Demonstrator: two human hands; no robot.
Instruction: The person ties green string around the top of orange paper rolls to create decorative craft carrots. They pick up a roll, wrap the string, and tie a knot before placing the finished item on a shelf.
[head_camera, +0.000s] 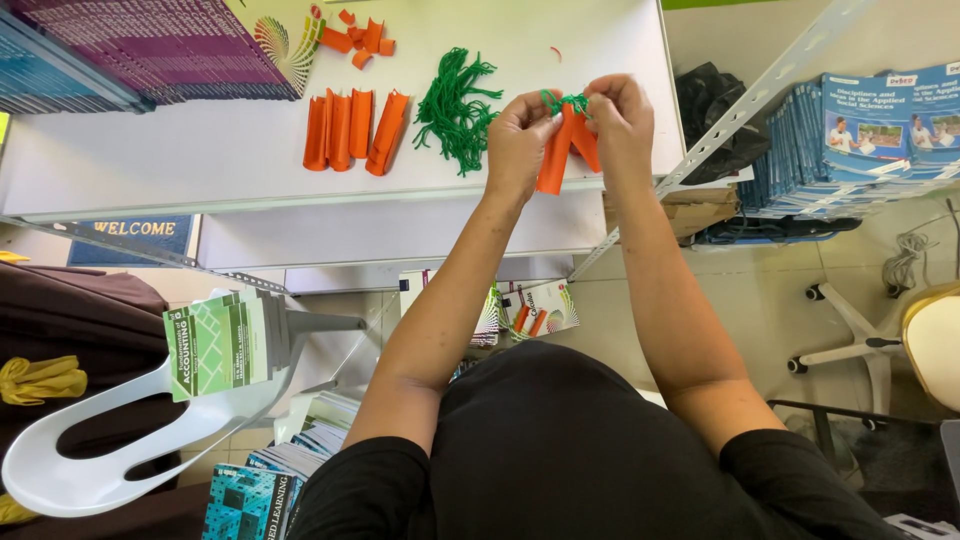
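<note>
Both held up over the near edge of the white table (150, 160): left hand (517, 140) and right hand (620, 115), fingers pinched shut on a bundle of rolled orange paper strips (560, 150) and the green yarn tuft (562, 100) at its top. Probably very light, soft, easily creased; yarn limp and prone to slipping, so best gripped at the tied top, where fingertips now meet, leaving the lower rolls free. Further back on the table: 4 more curled orange paper rolls (350, 130), a loose heap of green yarn strands (455, 110), small orange scraps (358, 38). Knot itself hidden behind the fingers; number of rolls in the held bundle hard to count. Stacked books at the table's far left cut off by the frame.
</note>
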